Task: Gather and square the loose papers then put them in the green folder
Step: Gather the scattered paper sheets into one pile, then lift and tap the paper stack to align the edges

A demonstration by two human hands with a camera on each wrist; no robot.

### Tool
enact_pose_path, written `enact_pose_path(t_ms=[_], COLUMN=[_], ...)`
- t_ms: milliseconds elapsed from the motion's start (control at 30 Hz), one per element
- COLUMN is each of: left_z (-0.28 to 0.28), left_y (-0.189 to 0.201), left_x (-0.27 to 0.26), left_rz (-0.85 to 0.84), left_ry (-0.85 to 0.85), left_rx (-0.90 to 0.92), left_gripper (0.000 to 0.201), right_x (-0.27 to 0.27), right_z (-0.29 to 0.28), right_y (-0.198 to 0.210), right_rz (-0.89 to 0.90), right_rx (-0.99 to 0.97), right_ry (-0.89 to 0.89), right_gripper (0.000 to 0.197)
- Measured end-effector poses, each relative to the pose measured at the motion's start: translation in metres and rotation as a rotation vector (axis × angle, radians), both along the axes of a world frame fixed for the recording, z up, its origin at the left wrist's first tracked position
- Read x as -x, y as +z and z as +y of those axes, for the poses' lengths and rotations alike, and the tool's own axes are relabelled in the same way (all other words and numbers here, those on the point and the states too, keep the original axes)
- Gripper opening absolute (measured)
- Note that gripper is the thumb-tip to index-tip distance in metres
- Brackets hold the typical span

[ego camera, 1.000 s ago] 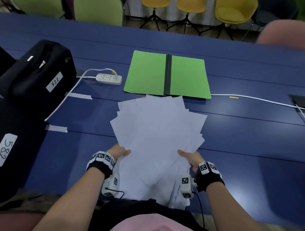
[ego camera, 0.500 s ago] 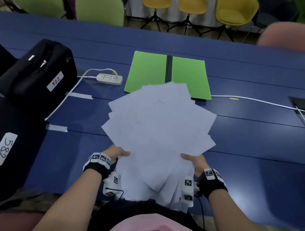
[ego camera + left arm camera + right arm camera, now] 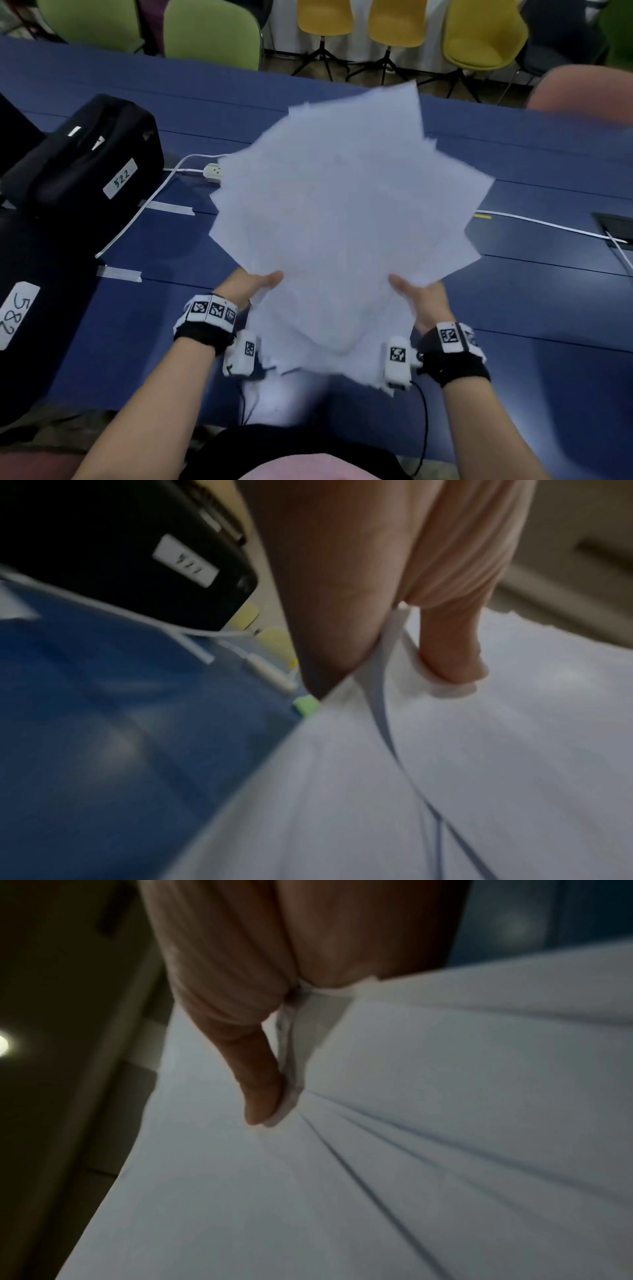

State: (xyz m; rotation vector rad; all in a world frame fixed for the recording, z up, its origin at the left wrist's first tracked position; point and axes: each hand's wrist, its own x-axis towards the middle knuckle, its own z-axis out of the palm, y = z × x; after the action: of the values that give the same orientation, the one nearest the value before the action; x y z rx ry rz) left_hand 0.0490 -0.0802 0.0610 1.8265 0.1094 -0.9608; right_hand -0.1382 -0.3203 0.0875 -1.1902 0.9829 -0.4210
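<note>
the loose papers [image 3: 342, 219] are held up off the blue tabletop [image 3: 548, 325], tilted toward the far side, fanned out and not squared: corners stick out at many angles along the upper and right edges. the left hand [image 3: 253, 284] grips the sheaf at its lower left edge, thumb on top and fingers hidden under the sheets. the right hand [image 3: 421, 298] grips the lower right edge the same way. in the left wrist view the thumb [image 3: 452, 647] presses down on the top sheet while the rest of the hand lies below the stack, with separate sheet edges showing. in the right wrist view the thumb [image 3: 257, 1080] pinches a bunched fold of paper, and creases run away from it across the sheets.

the green folder [image 3: 306, 706] shows only as a small green corner past the papers' edge in the left wrist view; in the head view the raised papers cover it.

left of the papers a white power strip [image 3: 213, 171] peeks out from behind their edge, its cable [image 3: 144, 209] running toward a black case [image 3: 85, 161] with a white label. another black case [image 3: 30, 308] with a handwritten label stands nearer, well left of the papers. right of the papers a white cable [image 3: 548, 226] crosses the tabletop. beyond the papers, past the tabletop's far edge, stand green chairs [image 3: 212, 34] and yellow chairs [image 3: 479, 34].
</note>
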Motion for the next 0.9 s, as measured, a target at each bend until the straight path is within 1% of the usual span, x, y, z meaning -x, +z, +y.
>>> enact_pose_path(t_ms=[33,67,100,133,167,200,233,267,300,333,400,433,500,533,633,700,767,800,833,900], left_z=[-0.004,-0.006,-0.009,-0.009,-0.009,-0.009,-0.012,-0.016,-0.022,-0.029,-0.043,-0.049,-0.059,-0.061,-0.058,-0.045,-0.033,-0.03,-0.028,-0.029], left_y=[0.016,0.03,0.042,0.049,0.056,0.061,0.064,0.069,0.066,0.063,0.066,0.065,0.071,0.081,0.112,0.122,0.125,0.123,0.116,0.104], left_x=[-0.007,-0.012,-0.018,-0.025,-0.03,-0.033,-0.033,-0.027,-0.022,-0.014,0.006,0.012,0.016,0.017,0.011,0.003,-0.002,-0.002,-0.001,0.01], left_rz=[-0.031,-0.042,-0.05,-0.05,-0.018,0.017,0.049,0.027,-0.012,-0.054,-0.128,-0.155,-0.184,-0.191,-0.212,-0.254,-0.256,-0.255,-0.249,-0.247], left_ry=[-0.018,-0.042,-0.058,-0.031,0.001,0.022,0.032,0.041,0.079,0.116,0.158,0.166,0.163,0.151,0.101,0.067,0.028,0.04,0.057,0.055], left_rx=[0.0,0.036,0.126,0.247,0.382,0.477,0.492,0.44,0.354,0.295,0.237,0.253,0.296,0.299,0.327,0.311,0.298,0.29,0.286,0.235], left_gripper=[0.065,0.072,0.082,0.086,0.081,0.076,0.079,0.089,0.097,0.095,0.068,0.061,0.055,0.053,0.048,0.055,0.066,0.066,0.06,0.059], right_x=[-0.006,-0.01,-0.014,-0.017,-0.017,-0.019,-0.021,-0.022,-0.023,-0.025,-0.029,-0.031,-0.037,-0.041,-0.045,-0.038,-0.028,-0.024,-0.02,-0.015], right_z=[-0.006,-0.011,-0.016,-0.019,-0.02,-0.019,-0.016,-0.011,-0.005,0.001,0.011,0.012,0.012,0.008,-0.008,-0.016,-0.017,-0.018,-0.016,-0.007], right_y=[0.019,0.036,0.052,0.066,0.079,0.083,0.08,0.072,0.061,0.048,0.031,0.027,0.035,0.041,0.075,0.089,0.086,0.077,0.066,0.049], right_rz=[-0.07,-0.15,-0.216,-0.247,-0.251,-0.248,-0.227,-0.154,-0.083,-0.05,-0.08,-0.102,-0.134,-0.162,-0.271,-0.293,-0.177,-0.094,-0.035,0.037], right_rx=[-0.005,-0.012,-0.007,0.012,0.035,0.033,0.009,0.0,-0.004,-0.008,0.009,0.019,0.037,0.046,0.106,0.131,0.137,0.12,0.083,0.03], right_ry=[-0.025,-0.048,-0.075,-0.1,-0.114,-0.117,-0.097,-0.065,-0.043,-0.047,-0.109,-0.155,-0.206,-0.224,-0.25,-0.21,-0.136,-0.096,-0.07,-0.043], right_gripper=[0.038,0.041,0.044,0.05,0.054,0.051,0.044,0.036,0.035,0.038,0.047,0.052,0.059,0.058,0.04,0.033,0.031,0.033,0.037,0.042])
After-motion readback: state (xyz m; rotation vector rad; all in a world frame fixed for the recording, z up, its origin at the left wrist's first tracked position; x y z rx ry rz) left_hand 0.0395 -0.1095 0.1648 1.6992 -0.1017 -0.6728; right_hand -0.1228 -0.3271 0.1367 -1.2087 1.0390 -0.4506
